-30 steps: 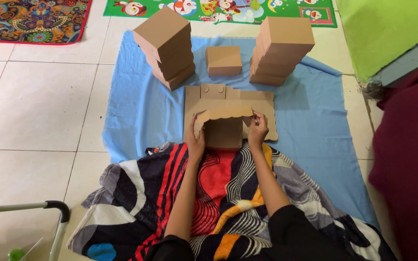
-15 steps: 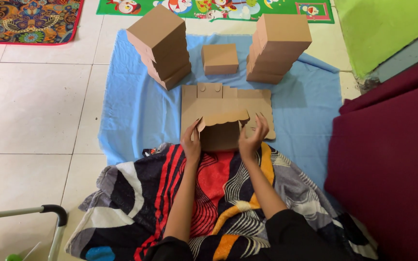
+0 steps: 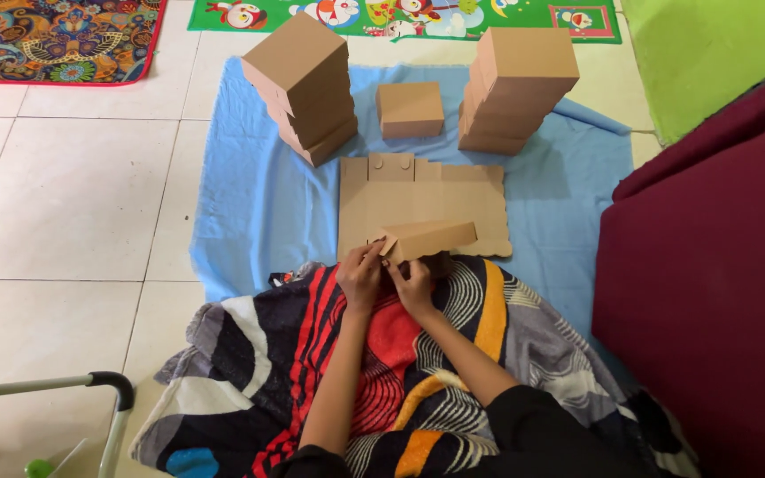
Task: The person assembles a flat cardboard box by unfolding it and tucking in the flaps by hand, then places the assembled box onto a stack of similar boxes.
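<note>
Flat cardboard box blank [image 3: 422,199] lies on the blue cloth [image 3: 258,204] just ahead of your lap, near edge folded up into a flap [image 3: 431,237]. Your left hand [image 3: 361,273] and right hand [image 3: 413,281] sit side by side, both pinching that flap at its left end. Beyond the blank: a leaning stack of folded boxes [image 3: 305,87] at left, a single small box [image 3: 410,109] in the middle, a straighter stack [image 3: 515,88] at right, all on the cloth. Cloth spread over pale floor tiles [image 3: 64,195]. Patterned blanket [image 3: 250,372] covers your legs. Maroon cushion [image 3: 710,292] to your right, green mat [image 3: 710,44] beyond it, colourful rugs [image 3: 55,35] along the far edge.
</note>
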